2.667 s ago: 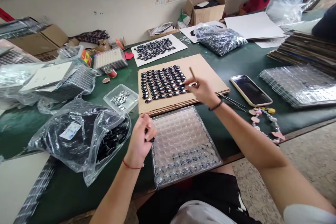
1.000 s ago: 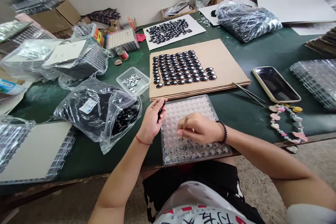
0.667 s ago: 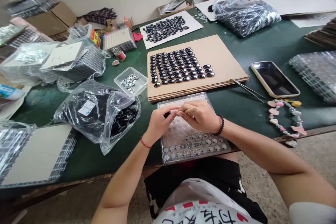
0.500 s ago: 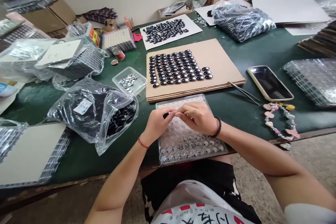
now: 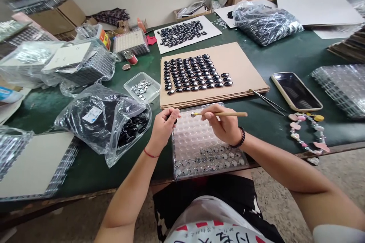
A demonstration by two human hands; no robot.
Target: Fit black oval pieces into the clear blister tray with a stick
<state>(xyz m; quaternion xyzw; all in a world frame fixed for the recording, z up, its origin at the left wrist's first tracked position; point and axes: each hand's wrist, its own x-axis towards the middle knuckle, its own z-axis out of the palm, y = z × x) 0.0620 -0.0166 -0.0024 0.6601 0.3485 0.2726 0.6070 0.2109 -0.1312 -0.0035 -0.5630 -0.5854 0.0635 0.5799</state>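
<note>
My right hand [image 5: 224, 123] is closed on a thin wooden stick [image 5: 234, 114], whose tip at the left carries a small dark round piece. My left hand [image 5: 164, 124] is pinched at the left edge of the clear tray, with a bit of something black showing under its fingers. Beneath both hands lies the clear plastic tray [image 5: 191, 134] of round pockets; its nearer rows hold silvery ring-like pieces [image 5: 211, 157]. Beyond the tray, rows of shiny black oval pieces [image 5: 189, 72] sit on stacked brown cardboard [image 5: 242, 64].
Left of the tray are an open plastic bag of black pieces [image 5: 97, 110] and a small clear box [image 5: 142, 87] with metal bits. On the right lie tweezers [image 5: 268, 101], a phone [image 5: 296, 91] and a bead strap [image 5: 295, 125]. A white board [image 5: 208, 38] bears more black pieces.
My hands have moved apart, the left one to the left and the right one to the right. The wooden stick now lies level, its full length showing.
</note>
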